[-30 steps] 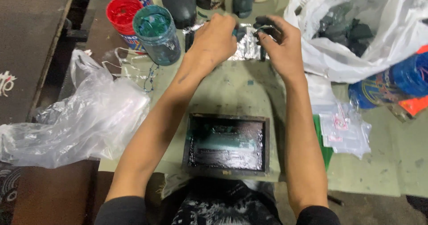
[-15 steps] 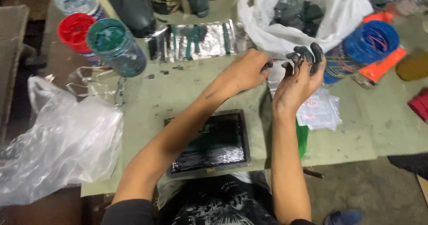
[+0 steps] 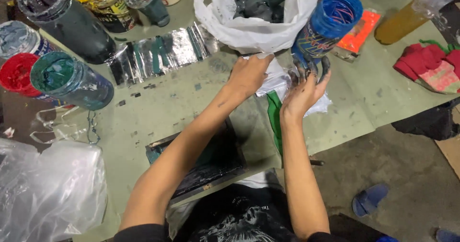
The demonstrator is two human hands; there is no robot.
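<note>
My left hand (image 3: pixel 248 75) lies knuckles up on a pile of small clear plastic packets (image 3: pixel 278 81), its fingertips at the lower edge of a white plastic bag (image 3: pixel 258 31) that holds dark rags. My right hand (image 3: pixel 305 86) hovers just right of it, its ink-blackened fingers spread and holding nothing, right below a blue-lidded jar (image 3: pixel 330 19) lying on its side. A black inked screen frame (image 3: pixel 211 167) lies near the table's front edge, partly hidden under my left forearm. A green strip (image 3: pixel 274 117) shows under the packets.
A foil sheet (image 3: pixel 163 52) smeared with green lies at the back. Green (image 3: pixel 67 79), red (image 3: pixel 17 74), dark (image 3: pixel 67 23) and yellow (image 3: pixel 103 0) ink jars stand at the left. A clear bag (image 3: pixel 48 189) is front left, red cloth gloves (image 3: pixel 431 67) at the right, a slipper (image 3: pixel 369 199) on the floor.
Both hands have left the foil sheet and moved right to the packets by the white bag. My view has swung right, and my right hand has dropped from raised to near the blue jar.
</note>
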